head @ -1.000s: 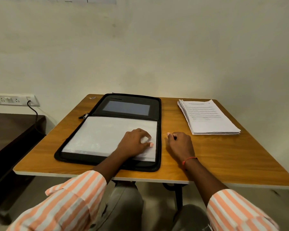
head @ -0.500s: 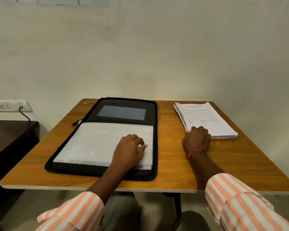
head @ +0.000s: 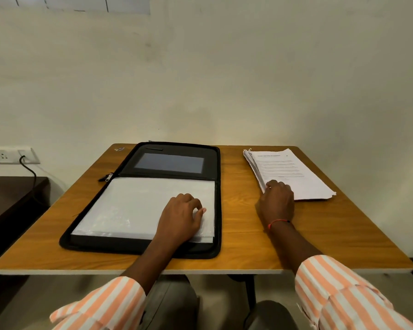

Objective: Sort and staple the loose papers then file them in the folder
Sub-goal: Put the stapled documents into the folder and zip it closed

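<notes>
- The stack of loose papers lies to the right of the folder, apart from it. Its edges are ragged, so I judge it unsorted.
- Sorting looks barely begun. Stapling and filing seem wholly left to do.
- The folder lies unzipped and flat, its clear sleeves facing up.
- The right hand sits on the stack's near corner, the one toward the folder, with fingers curled over it. I cannot tell whether they pinch any sheets.
- The left hand rests on the folder's sleeves with fingers loosely bent and holds nothing.
</notes>
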Demonstrator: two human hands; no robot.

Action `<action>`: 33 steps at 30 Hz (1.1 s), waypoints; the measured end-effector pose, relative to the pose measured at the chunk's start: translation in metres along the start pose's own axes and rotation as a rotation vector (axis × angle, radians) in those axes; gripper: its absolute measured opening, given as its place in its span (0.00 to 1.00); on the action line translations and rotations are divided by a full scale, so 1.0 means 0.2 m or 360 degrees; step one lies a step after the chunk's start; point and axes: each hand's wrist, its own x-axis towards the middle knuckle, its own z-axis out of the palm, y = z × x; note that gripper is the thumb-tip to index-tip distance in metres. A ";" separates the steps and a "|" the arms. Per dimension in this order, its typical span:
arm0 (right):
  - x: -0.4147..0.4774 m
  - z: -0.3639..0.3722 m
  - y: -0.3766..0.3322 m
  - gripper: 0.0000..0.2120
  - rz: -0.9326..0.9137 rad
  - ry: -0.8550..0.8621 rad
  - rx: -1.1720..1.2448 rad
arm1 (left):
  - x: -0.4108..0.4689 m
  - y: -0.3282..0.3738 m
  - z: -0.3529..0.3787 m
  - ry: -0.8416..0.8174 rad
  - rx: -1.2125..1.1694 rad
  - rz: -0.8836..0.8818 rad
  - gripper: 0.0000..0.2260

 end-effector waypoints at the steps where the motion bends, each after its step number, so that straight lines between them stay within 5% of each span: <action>1: -0.03 -0.01 -0.01 0.08 -0.0102 0.0004 0.0042 | 0.00 0.00 0.00 0.0005 -0.0010 0.0001 0.13; 7: -0.17 -0.07 0.00 0.08 -0.0393 0.0132 0.0030 | 0.00 0.00 -0.01 0.0014 -0.0041 0.0001 0.13; 15: 0.02 -0.12 0.29 0.11 0.0101 0.0185 -0.0290 | 0.00 0.01 -0.02 0.0012 -0.0054 0.0018 0.12; 22: 0.27 -0.14 0.48 0.24 0.0399 0.0223 0.0105 | 0.00 0.02 -0.01 0.0057 -0.0053 0.0001 0.10; 26: 0.32 -0.18 0.46 0.23 -0.0106 -0.0150 0.0394 | 0.00 0.01 0.00 0.0052 -0.0056 -0.0004 0.11; 33: 0.25 -0.09 0.25 0.32 -0.0383 -0.0668 -0.0350 | 0.00 0.01 -0.01 0.0057 -0.0054 0.0007 0.10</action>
